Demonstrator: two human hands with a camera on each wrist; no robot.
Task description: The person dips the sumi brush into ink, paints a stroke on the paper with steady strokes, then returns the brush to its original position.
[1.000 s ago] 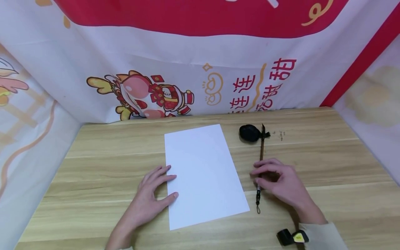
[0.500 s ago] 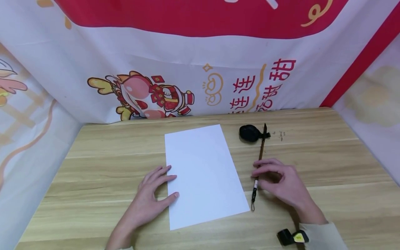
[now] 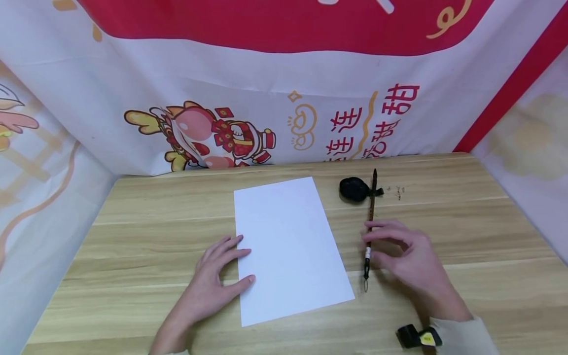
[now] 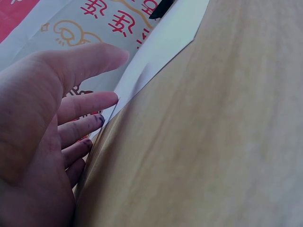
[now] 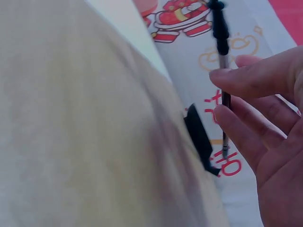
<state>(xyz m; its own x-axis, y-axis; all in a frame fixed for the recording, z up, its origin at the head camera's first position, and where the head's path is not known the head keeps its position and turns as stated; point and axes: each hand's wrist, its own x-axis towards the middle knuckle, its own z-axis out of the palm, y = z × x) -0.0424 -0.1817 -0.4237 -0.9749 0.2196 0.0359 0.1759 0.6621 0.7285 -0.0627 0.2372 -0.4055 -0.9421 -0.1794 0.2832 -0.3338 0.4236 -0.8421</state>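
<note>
Pinching slim dark-tipped brush (image 3: 370, 222), corded end

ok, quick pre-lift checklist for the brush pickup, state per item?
1. Right hand has the brush: ok, fingers pinch the shaft in the right wrist view.
2. Brush off the table: cannot tell, its head lies by the black ink dish and the tail loop sits low.
3. Paper held down: ok, left hand lies flat, fingertips on the sheet's left edge.
4. Paper blank and flat: ok, no marks or curl visible.
5. Path from brush to paper free: ok, bare wood between them.
6. Ink on the bristles: cannot tell, tip too small.
</note>
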